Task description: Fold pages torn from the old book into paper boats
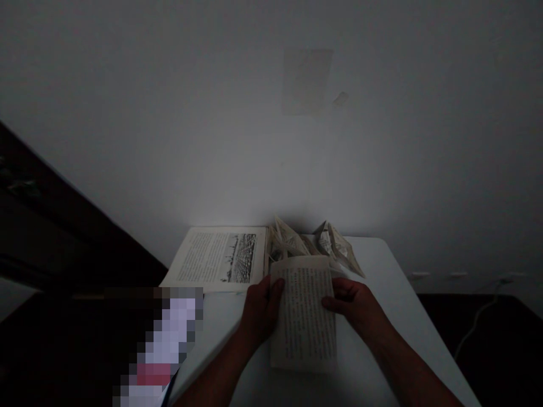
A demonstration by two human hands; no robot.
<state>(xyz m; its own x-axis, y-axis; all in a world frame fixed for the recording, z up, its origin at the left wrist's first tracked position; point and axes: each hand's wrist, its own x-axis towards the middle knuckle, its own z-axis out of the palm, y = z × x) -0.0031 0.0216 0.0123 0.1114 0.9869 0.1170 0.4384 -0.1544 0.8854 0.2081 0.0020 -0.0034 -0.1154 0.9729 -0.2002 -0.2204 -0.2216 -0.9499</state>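
Between my two hands is a printed sheet of paper [303, 322], held up over the white table with lines of text facing me. My left hand [262, 305] pinches its left edge, thumb on the front. On the right edge, my right hand [350, 302] grips with the thumb in front and the fingers behind, partly hidden. Just behind the sheet stand a folded paper boat [291, 240] and a second paper boat [337, 246], both made of printed paper. To the left lies an open book [203, 257] with text and a dark picture.
The white table [399, 294] stands against a grey wall [229, 141] bearing a pale patch [306, 82]. A blurred-out pale object [169, 333] is at the table's left side. A white cable [475, 322] hangs at the right.
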